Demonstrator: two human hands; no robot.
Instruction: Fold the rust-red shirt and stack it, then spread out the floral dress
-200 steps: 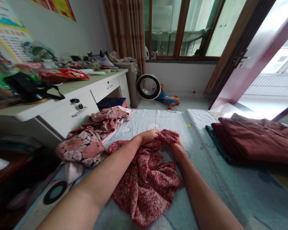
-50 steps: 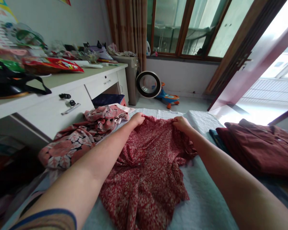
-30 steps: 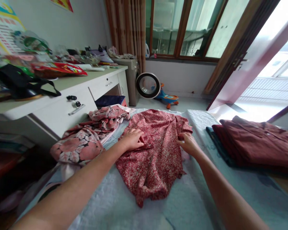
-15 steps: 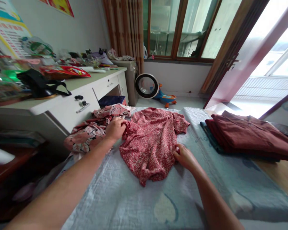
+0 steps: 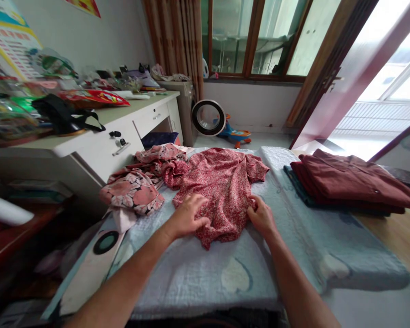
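Note:
A red floral short-sleeved shirt (image 5: pixel 222 182) lies spread on the pale blue cloth (image 5: pixel 191 278), its lower part wrinkled and its left sleeve bunched. My left hand (image 5: pixel 188 217) is over the shirt's lower left side, fingers apart; whether they touch the fabric I cannot tell. On the opposite side, my right hand (image 5: pixel 260 216) pinches the shirt's edge between thumb and fingers. Beside the bunched sleeve sits a crumpled heap of pink flowered fabric (image 5: pixel 133 191).
Folded dark red clothes (image 5: pixel 355 182) are stacked to the right. A white desk (image 5: pixel 123 132) crowded with packets and jars runs along the left wall. Beyond the cloth are a washing machine's round open door (image 5: pixel 208 118) and a blue ride-on toy (image 5: pixel 235 133).
My left hand has let go of the shirt's left sleeve and come down towards the lower left side, opening its fingers. My right hand keeps its pinch at the right edge.

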